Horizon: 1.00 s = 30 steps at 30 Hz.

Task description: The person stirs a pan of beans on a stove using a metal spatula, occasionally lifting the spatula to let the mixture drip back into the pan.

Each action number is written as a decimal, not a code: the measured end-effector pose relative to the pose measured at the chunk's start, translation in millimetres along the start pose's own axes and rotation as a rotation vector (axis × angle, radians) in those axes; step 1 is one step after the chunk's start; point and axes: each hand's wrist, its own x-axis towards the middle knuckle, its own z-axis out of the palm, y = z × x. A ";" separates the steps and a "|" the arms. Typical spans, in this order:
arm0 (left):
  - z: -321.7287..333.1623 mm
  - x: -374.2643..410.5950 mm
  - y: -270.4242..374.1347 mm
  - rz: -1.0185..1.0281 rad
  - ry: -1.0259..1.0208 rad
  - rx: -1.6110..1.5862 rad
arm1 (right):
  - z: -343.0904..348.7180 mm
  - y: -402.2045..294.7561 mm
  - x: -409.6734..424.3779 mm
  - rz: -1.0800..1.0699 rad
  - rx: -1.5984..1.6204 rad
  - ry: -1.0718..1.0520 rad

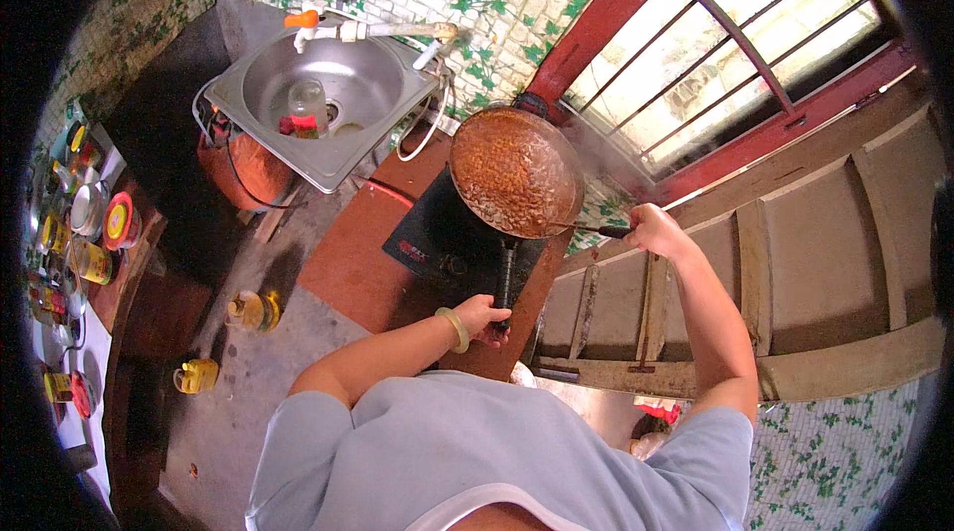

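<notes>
A wok point(572, 181) full of bubbling reddish-brown food point(510, 166) sits over a black portable cooktop point(428, 237). My left hand point(483, 321), with a pale bangle at the wrist, is closed around the end of the wok's black handle point(507, 270). At the wok's right, my right hand point(654, 231) grips the black handle of a cooking utensil point(613, 231). Its thin metal shaft reaches over the near right rim, and its working end is hidden in the food.
Behind the cooktop to the left is a steel sink point(343, 147) with a jar point(305, 106) in it, under an orange-handled tap point(302, 19). Oil bottles point(253, 311) stand on the floor. A shelf of jars and bottles point(93, 263) lines the far left. At right are a barred window point(730, 32) and a wooden panel point(805, 255).
</notes>
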 end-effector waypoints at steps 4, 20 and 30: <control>3.4 -3.3 2.5 -0.007 -0.008 -0.005 | 33.1 25.1 -4.0 -0.088 0.053 0.111; -0.8 0.6 -5.3 0.012 0.002 -0.012 | 155.8 -37.9 43.5 0.005 0.199 0.428; 4.4 -5.5 0.7 0.016 0.001 0.016 | 165.0 -25.9 48.2 0.055 1.136 0.266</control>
